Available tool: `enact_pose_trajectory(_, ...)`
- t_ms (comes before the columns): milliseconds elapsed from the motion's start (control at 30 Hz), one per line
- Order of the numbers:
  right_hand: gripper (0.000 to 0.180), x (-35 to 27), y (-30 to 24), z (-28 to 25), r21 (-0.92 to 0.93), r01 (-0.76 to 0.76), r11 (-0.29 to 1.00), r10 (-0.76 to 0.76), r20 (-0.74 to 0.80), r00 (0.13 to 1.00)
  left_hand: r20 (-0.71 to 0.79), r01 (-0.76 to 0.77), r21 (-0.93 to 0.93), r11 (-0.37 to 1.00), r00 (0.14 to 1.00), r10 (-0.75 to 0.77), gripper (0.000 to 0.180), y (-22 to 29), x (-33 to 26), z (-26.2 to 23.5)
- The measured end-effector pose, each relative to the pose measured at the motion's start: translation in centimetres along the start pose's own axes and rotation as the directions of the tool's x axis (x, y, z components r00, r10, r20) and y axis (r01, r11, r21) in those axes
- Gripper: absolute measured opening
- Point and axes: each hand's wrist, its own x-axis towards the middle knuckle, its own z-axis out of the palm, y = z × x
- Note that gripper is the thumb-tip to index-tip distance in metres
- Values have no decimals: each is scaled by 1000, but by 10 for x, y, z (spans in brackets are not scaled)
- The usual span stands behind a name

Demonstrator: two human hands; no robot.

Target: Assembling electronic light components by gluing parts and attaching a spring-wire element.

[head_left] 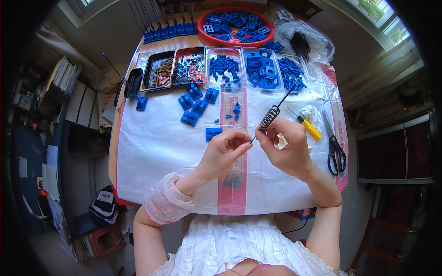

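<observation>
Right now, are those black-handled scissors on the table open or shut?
Shut. The scissors lie flat on the white sheet, blades together in one line pointing away from the person.

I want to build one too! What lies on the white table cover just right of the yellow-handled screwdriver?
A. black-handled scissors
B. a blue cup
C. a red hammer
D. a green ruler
A: the black-handled scissors lie on the white table cover right beside the yellow-handled screwdriver, near the right hand.
</observation>
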Motion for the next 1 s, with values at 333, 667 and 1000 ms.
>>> enact_pose_trajectory(333, 10, -16, 35, 10, -53, -109, 993, 111, 23, 994, -53, -29, 204, 978, 998, 41, 30, 11, 5, -8)
enact_pose_trajectory(667, 11, -44, 60, 27, -13, -115, 993, 114, -48, 992, -77, -74, 223, 972, 993, 93, 23, 3, 4, 1)
enact_pose_trajectory(1000, 14, -48, 69, 31, -19, 49, 999, -50, -108, 993, -249, -187, 183, 965, 941, 229, 13, 5, 10, -11)
